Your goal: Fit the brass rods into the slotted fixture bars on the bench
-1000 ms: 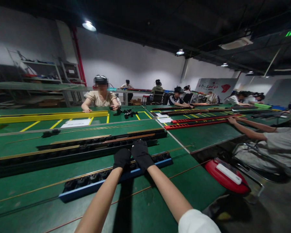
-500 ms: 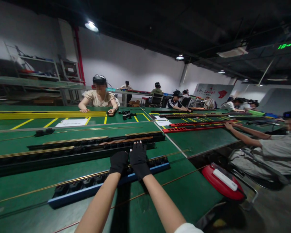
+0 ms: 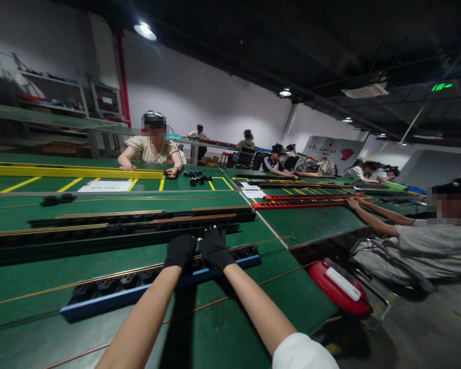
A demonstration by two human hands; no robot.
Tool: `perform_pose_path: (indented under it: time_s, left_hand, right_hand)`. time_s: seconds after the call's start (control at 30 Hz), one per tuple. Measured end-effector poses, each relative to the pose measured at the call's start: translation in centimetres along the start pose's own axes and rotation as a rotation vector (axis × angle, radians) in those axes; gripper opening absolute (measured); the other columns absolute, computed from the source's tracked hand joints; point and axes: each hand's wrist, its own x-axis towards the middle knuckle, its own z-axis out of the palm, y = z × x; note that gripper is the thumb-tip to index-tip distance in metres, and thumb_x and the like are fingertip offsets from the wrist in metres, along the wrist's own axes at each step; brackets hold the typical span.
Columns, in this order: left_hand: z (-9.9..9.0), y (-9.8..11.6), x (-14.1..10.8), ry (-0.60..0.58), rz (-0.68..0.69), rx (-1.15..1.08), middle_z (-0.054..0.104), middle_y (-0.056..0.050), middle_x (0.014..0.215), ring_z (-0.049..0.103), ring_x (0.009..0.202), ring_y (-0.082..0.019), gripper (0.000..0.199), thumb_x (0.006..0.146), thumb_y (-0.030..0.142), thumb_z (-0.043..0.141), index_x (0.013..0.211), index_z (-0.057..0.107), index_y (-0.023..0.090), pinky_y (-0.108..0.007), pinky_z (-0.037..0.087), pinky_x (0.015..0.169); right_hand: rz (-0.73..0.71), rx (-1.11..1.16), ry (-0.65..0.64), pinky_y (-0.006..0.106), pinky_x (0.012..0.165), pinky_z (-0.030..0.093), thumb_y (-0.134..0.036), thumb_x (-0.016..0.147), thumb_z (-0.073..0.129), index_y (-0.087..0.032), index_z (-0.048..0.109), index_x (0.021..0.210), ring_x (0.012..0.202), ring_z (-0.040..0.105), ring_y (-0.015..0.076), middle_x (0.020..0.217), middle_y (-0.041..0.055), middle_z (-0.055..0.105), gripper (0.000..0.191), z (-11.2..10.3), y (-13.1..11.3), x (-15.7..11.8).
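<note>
A blue channel rail (image 3: 111,303) lies across the green bench before me, lined with black blocks (image 3: 125,281). Thin brass rods (image 3: 88,282) run along its top and stick out past both ends. My left hand (image 3: 181,251), in a black fingerless glove, curls over the middle of the rail where the rods pass beneath it. Its fingertips are mostly hidden. Right beside it, my right hand (image 3: 215,249), gloved alike, rests over the rail with fingers reaching beyond the far side and the thumb apart.
Black rails (image 3: 111,245) with brass rods lie just beyond. A co-worker (image 3: 153,148) sits behind a yellow rail (image 3: 77,170). At right another person reaches toward red rails (image 3: 303,203). A red stool (image 3: 338,287) stands by the bench edge; loose rods (image 3: 203,307) lie nearer me.
The whole view has shifted slightly. My hands stay over the middle of the blue rail; the right hand's fingers have turned and bent a little, its thumb nearer the left hand.
</note>
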Motion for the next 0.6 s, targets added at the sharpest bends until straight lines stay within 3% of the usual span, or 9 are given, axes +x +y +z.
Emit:
perform_pose_path:
  time_s: [0.17, 0.4, 0.6]
  left_hand:
    - [0.2, 0.0, 0.3, -0.01, -0.013, -0.04, 0.071, -0.018, 0.113, 0.065, 0.11, -0.028, 0.031, 0.091, 0.02, 0.046, 0.101, 0.074, 0.011, -0.038, 0.048, 0.094]
    - [1.1, -0.1, 0.6, 0.04, -0.083, -0.14, 0.071, -0.02, 0.11, 0.065, 0.109, -0.031, 0.036, 0.094, 0.023, 0.042, 0.101, 0.074, 0.009, -0.042, 0.05, 0.091]
    - [1.3, -0.1, 0.7, 0.046, -0.053, -0.149, 0.071, -0.019, 0.112, 0.065, 0.109, -0.03, 0.035, 0.094, 0.022, 0.043, 0.101, 0.075, 0.011, -0.042, 0.048, 0.094]
  right_hand:
    - [0.012, -0.038, 0.184, 0.064, 0.116, 0.019, -0.039, 0.101, 0.033, -0.012, 0.054, 0.139, 0.142, 0.037, 0.0315, 0.144, 0.0208, 0.051, 0.051, 0.1, 1.8, 0.2]
    - [-0.051, -0.102, 0.041, 0.067, 0.115, 0.02, -0.04, 0.101, 0.034, -0.013, 0.046, 0.145, 0.146, 0.031, 0.0325, 0.152, 0.0179, 0.04, 0.053, 2.1, 3.0, -0.6]
    - [-0.225, -0.255, -0.123, 0.067, 0.111, 0.029, -0.036, 0.103, 0.032, -0.02, 0.041, 0.147, 0.147, 0.028, 0.0296, 0.157, 0.0152, 0.033, 0.048, -0.4, 3.3, -0.4]
